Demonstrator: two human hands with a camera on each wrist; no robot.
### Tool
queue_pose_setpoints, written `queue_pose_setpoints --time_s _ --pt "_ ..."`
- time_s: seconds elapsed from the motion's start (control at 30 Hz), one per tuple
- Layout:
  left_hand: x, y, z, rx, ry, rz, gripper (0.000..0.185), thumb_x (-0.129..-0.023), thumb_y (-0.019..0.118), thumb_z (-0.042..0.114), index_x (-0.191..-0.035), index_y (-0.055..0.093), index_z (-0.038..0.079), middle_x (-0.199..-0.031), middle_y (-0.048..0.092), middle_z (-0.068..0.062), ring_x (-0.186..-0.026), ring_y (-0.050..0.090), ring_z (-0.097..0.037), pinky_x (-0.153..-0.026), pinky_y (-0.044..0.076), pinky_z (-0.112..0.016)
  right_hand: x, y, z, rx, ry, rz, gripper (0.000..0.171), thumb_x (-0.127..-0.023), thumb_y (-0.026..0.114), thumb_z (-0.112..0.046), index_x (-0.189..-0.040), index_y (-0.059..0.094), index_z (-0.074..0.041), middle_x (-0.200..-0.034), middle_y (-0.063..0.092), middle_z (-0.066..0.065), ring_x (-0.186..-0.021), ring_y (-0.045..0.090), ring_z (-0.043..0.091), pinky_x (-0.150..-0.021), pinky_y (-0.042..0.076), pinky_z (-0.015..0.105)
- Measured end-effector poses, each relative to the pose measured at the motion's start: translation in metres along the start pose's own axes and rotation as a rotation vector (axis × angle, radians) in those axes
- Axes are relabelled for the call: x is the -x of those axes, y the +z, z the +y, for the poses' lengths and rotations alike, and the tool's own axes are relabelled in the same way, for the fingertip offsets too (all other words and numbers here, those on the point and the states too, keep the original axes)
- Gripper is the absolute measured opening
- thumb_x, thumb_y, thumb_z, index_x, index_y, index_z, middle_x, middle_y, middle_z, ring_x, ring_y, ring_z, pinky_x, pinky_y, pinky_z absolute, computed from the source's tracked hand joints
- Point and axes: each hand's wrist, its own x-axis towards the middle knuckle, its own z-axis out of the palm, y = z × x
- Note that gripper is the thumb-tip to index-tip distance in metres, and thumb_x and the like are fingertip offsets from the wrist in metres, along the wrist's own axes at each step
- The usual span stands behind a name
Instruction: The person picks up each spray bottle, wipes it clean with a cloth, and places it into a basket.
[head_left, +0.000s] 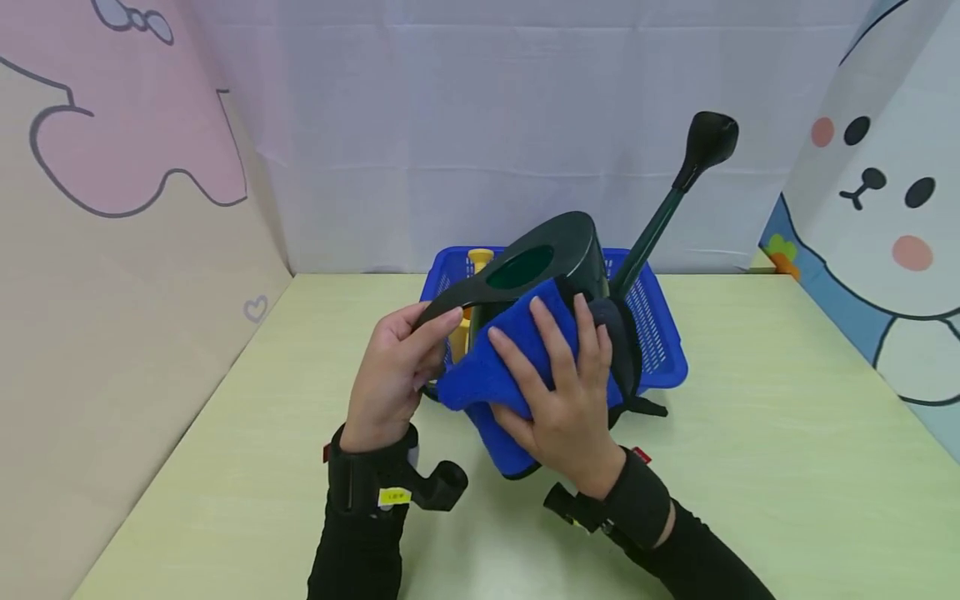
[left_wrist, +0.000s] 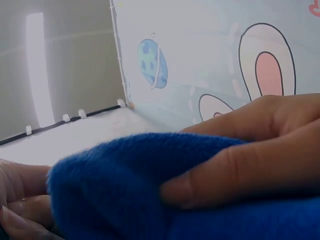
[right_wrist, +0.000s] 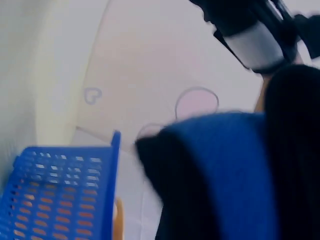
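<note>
Cloth (head_left: 480,375) is laid over the near side of a dark green watering can (head_left: 583,250), which is held in front of a blue basket (head_left: 675,367) on the table (head_left: 765,450). Whether the can is also borne from below cannot be told. Its handle (head_left: 468,290) is directed toward the left hand (head_left: 397,375) and its spout (head_left: 648,233) up and to the right, probably so that the near side is left free. The can seems to be steadied by the handle so that it is not turned by pressure. The handle's lower end is pinched between the left thumb and fingers, brought together on it. By the right hand (head_left: 562,408), the cloth is pressed with fingers spread apart and nearly straight, not clamped around the can.
</note>
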Motion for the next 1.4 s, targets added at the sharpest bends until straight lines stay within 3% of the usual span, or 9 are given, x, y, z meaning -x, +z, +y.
queue_pose_setpoints --time_s 0.17,0.33,0.47,0.53,0.7,0.97,1.23,1.4 --pt "0.004 -0.002 0.001 -0.010 0.004 0.004 0.014 -0.091 0.049 0.012 -0.082 0.059 0.014 -0.052 0.034 0.003 -0.044 0.032 -0.010 -0.044 0.026 -0.020 -0.007 -0.009 0.017 -0.203 0.226 0.062 0.056 -0.088 0.040 -0.054 -0.135 0.042 -0.025 -0.145 0.033 0.014 -0.137 0.021 0.041 -0.106 0.019 0.061" --pt "0.007 -0.002 0.003 -0.014 -0.001 -0.002 0.012 -0.091 0.050 0.011 -0.082 0.059 0.013 -0.053 0.034 0.003 -0.044 0.031 -0.010 -0.044 0.025 -0.021 -0.013 -0.018 0.038 -0.435 0.426 0.060 0.067 -0.089 0.037 -0.055 -0.139 0.034 -0.010 -0.146 0.031 0.017 -0.137 0.027 0.031 -0.106 0.024 0.058" --pt "0.008 -0.001 0.003 -0.017 -0.006 -0.003 0.010 -0.091 0.051 0.012 -0.084 0.059 0.012 -0.054 0.034 0.003 -0.044 0.030 -0.011 -0.045 0.024 -0.021 -0.016 -0.021 0.047 -0.568 0.517 0.058 0.072 -0.090 0.040 -0.052 -0.138 0.030 0.001 -0.146 0.033 0.015 -0.133 0.034 0.027 -0.105 0.025 0.058" --pt "0.009 -0.002 0.003 -0.019 -0.017 0.004 0.010 -0.091 0.051 0.012 -0.085 0.059 0.012 -0.054 0.034 0.003 -0.045 0.030 -0.010 -0.045 0.025 -0.021 -0.014 -0.021 0.047 -0.559 0.522 0.063 0.073 -0.089 0.039 -0.053 -0.138 0.031 0.001 -0.145 0.034 0.014 -0.132 0.035 0.028 -0.104 0.027 0.059" --pt "0.010 -0.002 0.003 -0.030 -0.026 0.015 0.012 -0.091 0.050 0.012 -0.084 0.059 0.012 -0.054 0.034 0.003 -0.045 0.031 -0.010 -0.046 0.026 -0.021 -0.009 -0.016 0.037 -0.392 0.458 0.092 0.073 -0.088 0.037 -0.058 -0.136 0.035 -0.003 -0.144 0.034 0.017 -0.134 0.033 0.032 -0.103 0.029 0.058" --pt "0.009 0.000 0.004 -0.025 0.008 -0.003 0.014 -0.091 0.050 0.012 -0.079 0.057 0.012 -0.054 0.032 0.003 -0.044 0.031 -0.009 -0.044 0.022 -0.023 -0.004 -0.008 0.015 -0.166 0.268 0.112 0.064 -0.085 0.042 -0.057 -0.138 0.037 -0.020 -0.145 0.031 0.015 -0.136 0.023 0.040 -0.106 0.020 0.060" --pt "0.012 0.008 0.009 -0.042 0.006 0.016 0.011 -0.092 0.049 0.012 -0.086 0.058 0.010 -0.053 0.035 0.004 -0.045 0.033 -0.008 -0.046 0.027 -0.020 0.002 -0.003 -0.006 -0.005 -0.009 0.102 0.057 -0.083 0.050 -0.052 -0.127 0.050 -0.016 -0.136 0.041 0.019 -0.131 0.028 0.046 -0.103 0.020 0.061" --pt "0.016 0.012 0.011 -0.055 -0.001 0.029 0.011 -0.092 0.048 0.012 -0.086 0.057 0.010 -0.054 0.036 0.004 -0.046 0.033 -0.008 -0.046 0.028 -0.019 0.003 -0.007 -0.013 0.038 -0.101 0.042 0.053 -0.086 0.047 -0.052 -0.122 0.054 -0.014 -0.128 0.047 0.021 -0.131 0.028 0.046 -0.105 0.016 0.059"
